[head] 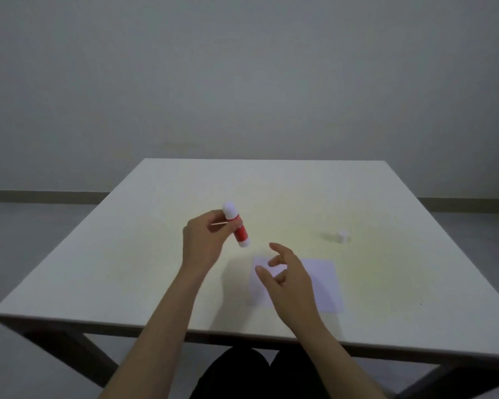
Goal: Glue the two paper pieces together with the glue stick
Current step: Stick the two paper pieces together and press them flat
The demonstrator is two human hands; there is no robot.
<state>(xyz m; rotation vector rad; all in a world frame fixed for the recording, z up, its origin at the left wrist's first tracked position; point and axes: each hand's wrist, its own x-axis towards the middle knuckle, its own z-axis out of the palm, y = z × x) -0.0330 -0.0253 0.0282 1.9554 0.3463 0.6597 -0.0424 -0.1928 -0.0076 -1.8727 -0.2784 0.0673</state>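
My left hand [203, 240] holds a red glue stick [236, 224] tilted above the table, its white end pointing up and away. A thin pale edge, perhaps a paper piece, shows between the fingers beside the stick. My right hand [288, 273] hovers open with spread fingers over a pale lilac paper sheet [320, 280] lying flat on the table, and it hides the sheet's left middle. A small white cap [342, 236] stands on the table farther back to the right.
The pale table [156, 269] has its near edge just in front of my dark-clothed lap. A grey wall and floor lie beyond the far edge.
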